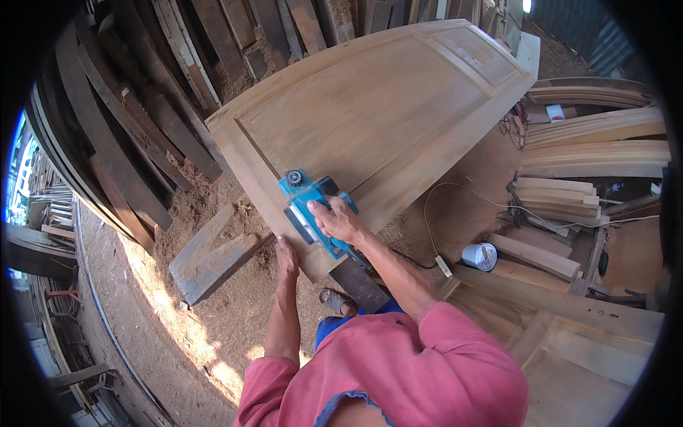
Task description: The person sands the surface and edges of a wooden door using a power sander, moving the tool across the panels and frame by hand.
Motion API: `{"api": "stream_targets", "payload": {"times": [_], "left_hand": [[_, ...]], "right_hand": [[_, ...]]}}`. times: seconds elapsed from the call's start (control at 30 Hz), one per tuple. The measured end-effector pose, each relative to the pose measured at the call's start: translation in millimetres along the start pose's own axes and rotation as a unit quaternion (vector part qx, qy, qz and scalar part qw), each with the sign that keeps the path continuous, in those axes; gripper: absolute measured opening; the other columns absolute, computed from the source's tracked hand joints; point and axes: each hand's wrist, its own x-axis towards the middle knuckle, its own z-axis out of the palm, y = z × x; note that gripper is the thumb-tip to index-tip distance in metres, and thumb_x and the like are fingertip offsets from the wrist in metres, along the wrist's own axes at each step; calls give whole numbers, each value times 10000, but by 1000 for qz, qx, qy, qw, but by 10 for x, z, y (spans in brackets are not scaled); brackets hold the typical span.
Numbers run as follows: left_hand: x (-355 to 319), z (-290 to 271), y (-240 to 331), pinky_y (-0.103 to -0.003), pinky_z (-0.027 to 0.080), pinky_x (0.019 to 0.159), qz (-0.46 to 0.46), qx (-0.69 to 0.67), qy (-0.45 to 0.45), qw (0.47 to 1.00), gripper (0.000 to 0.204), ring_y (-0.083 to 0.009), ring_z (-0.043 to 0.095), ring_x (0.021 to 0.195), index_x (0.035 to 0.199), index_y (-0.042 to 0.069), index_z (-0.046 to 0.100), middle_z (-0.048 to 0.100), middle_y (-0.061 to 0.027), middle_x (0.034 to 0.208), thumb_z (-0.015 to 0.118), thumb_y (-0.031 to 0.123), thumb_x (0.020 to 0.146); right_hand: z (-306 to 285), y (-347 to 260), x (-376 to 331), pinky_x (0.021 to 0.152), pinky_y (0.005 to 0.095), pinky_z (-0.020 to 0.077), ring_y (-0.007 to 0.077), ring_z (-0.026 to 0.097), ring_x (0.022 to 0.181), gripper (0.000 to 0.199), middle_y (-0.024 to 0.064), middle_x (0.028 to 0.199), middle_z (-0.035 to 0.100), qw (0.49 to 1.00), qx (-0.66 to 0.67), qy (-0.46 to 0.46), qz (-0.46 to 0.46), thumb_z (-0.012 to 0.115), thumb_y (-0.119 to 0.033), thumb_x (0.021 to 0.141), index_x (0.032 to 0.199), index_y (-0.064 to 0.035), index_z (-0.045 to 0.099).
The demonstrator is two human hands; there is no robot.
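My right hand (338,220) is wrapped round the handle of a teal electric planer (307,196), with a black knob at its front. The tool rests on the near end of a large wooden panel door (341,107), over the frame at its corner. At the door's near left edge, my left hand (287,256) grips the wood beside the tool; its fingertips are partly hidden. The door has a long recessed panel and a smaller one at its far end. Fine dust lies over its surface.
A thick timber block (213,252) juts out below the door's left side. Stacked planks (135,107) lean at the left and back. More boards (590,156) lie at right, near a white bucket (479,257). A pale cord (462,186) crosses the sawdust-covered floor (235,324).
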Motion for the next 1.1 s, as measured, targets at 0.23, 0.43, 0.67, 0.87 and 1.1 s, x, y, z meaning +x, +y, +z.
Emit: {"api": "stream_targets", "payload": {"times": [0.23,0.43,0.67,0.87,1.1], "left_hand": [[224,-17,-249,-473,513,847,48,270,70,959,712,-385,667,967,1136,-73,630,694,-262,1002,273,541,1083],[-413,450,296,-540,486,976,8,260,-28,965,755,-510,608,1179,1224,-91,608,653,-385,1139,246,555,1078],[-654,312,-294,-568,442,1047,-18,256,-19,966,773,-571,546,1225,1288,-118,485,553,-449,1266,277,592,1061],[-1273,323,-36,-482,590,765,-115,144,-160,970,649,-348,704,911,1239,-45,509,662,-254,1067,440,572,1048],[-1671,-7,-183,-397,577,723,-161,95,-176,966,762,-232,656,771,1409,-58,383,642,-193,1124,548,573,1014]], "right_hand": [[-328,-70,-1633,460,268,432,91,525,520,457,6,666,550,984,32,174,28,609,-494,1012,901,-51,608],[-684,270,-2652,467,279,448,116,524,516,492,30,691,553,927,47,372,28,615,-499,1005,1043,-8,600],[-799,334,-3115,422,265,423,110,495,493,503,22,688,519,885,85,457,32,578,-513,1020,1066,-13,549],[-994,150,-3024,434,264,432,103,487,512,469,8,691,495,866,133,482,8,554,-506,1035,1068,-39,530],[-899,-499,-2108,507,255,433,97,490,587,441,-2,757,500,900,203,377,-85,549,-476,1045,1119,-42,531]]}}
